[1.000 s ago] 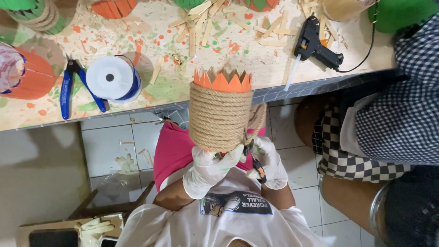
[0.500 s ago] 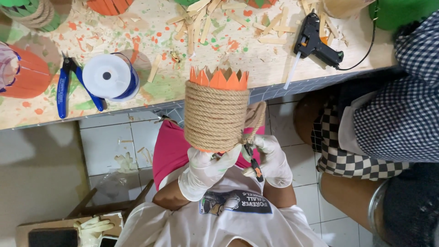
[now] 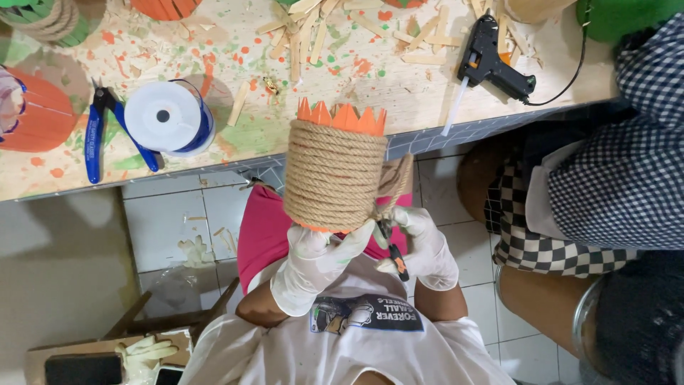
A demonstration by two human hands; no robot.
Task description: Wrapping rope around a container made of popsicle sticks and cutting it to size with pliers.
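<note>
Above the lap, the left hand (image 3: pixel 313 267) grips the rope-wrapped cup (image 3: pixel 335 175) from below; just right, the right hand (image 3: pixel 424 246) pinches small cutters (image 3: pixel 393 249) at the loose rope end (image 3: pixel 397 185).

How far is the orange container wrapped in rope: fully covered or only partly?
Partly. Rope coils cover the body of the container, but its orange zigzag rim pokes out bare, and a loose rope end hangs beside it, near the right hand.

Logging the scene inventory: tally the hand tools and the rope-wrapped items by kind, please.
Glue gun: 1
Blue-handled cutters: 1
Small tool in right hand: 1
Rope-wrapped holder, held by left hand, orange points on rim: 1
Rope-wrapped green item, table corner: 1
Total: 5
</note>
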